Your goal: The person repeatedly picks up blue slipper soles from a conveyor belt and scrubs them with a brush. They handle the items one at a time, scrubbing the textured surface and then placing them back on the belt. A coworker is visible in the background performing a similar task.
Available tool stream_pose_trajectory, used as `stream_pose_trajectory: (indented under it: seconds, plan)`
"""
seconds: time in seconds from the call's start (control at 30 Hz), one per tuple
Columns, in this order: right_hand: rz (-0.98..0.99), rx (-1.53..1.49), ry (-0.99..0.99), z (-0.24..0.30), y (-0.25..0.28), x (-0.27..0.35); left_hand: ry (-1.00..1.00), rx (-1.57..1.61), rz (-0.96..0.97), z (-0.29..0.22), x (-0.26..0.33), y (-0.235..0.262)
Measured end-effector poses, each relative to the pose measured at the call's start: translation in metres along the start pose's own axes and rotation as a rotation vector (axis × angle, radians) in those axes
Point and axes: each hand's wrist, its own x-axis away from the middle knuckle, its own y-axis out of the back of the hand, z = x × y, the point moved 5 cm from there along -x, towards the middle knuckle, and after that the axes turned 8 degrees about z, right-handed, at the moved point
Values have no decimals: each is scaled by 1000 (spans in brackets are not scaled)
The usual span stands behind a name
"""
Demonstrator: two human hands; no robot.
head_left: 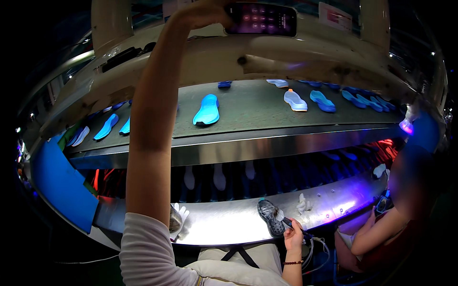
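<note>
My left arm reaches up to the top, where my left hand [205, 14] closes around the left edge of a smartphone [267, 20] whose screen shows a keypad. Part of that hand is cut off by the frame. Low in the middle, my right hand [293, 233] grips a brush [287, 222] with a dark handle. The brush's pale head touches a dark grey, patterned shoe sole [268, 213] lying on the lit metal ledge [224, 219]. A beaded bracelet circles my right wrist.
Blue soles [207, 109] and white ones ride on the green conveyor belt [248, 105] ahead. More soles [219, 177] lie in the dark lower level. White gloves [303, 204] rest on the ledge. A co-worker [377, 233] sits at right with a phone [382, 204]. Cables hang near my right hand.
</note>
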Motion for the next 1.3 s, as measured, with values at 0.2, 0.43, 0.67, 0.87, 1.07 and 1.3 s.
stream_pose_trajectory:
  seconds: [0.2, 0.43, 0.67, 0.87, 1.07, 1.3]
  plan:
    - [-6, 2, -3, -1, 6, -4, -108, -177, -18, 5, -3, 1]
    - [-6, -11, -20, -5, 4, -4, -33, 20, -107, 3, -4, 1]
    - [23, -3, -34, -6, 2, -5, -23, -307, -305, 5, -4, 0]
    - [9, -17, -48, -9, 6, -5, 40, -450, -388, 5, -10, -6]
    - [6, 0, -33, -4, 1, -1, -48, -586, -435, 9, -12, -3]
    - [-5, -10, -39, -5, 5, -3, -48, -409, -455, 13, -16, -2]
